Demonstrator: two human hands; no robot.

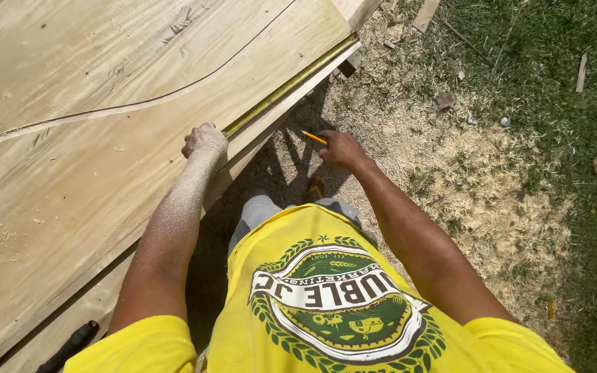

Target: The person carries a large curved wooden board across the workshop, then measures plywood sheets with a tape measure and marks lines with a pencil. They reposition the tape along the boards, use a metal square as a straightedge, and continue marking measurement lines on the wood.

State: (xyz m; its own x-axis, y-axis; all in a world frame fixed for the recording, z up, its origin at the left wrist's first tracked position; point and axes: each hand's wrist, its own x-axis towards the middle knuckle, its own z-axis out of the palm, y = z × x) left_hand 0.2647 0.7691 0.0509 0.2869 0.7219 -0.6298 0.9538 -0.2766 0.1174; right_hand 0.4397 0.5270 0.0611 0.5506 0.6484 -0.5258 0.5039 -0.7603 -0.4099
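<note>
Pencil (pixel 314 137) in right hand (pixel 340 149).

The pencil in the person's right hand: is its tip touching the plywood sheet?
Apart. The head view shows the pencil in the right hand out over the sawdust-strewn ground, clear of the plywood sheet.

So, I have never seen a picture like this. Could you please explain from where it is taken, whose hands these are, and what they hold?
There is no machine here. A camera worn on a person's head looks down, so you see that person's own yellow shirt and both arms. The left hand rests on the edge of a large plywood sheet, at the end of a yellow tape measure that lies along that edge. The right hand holds an orange pencil beside the board. Below are sawdust and grass.
</note>
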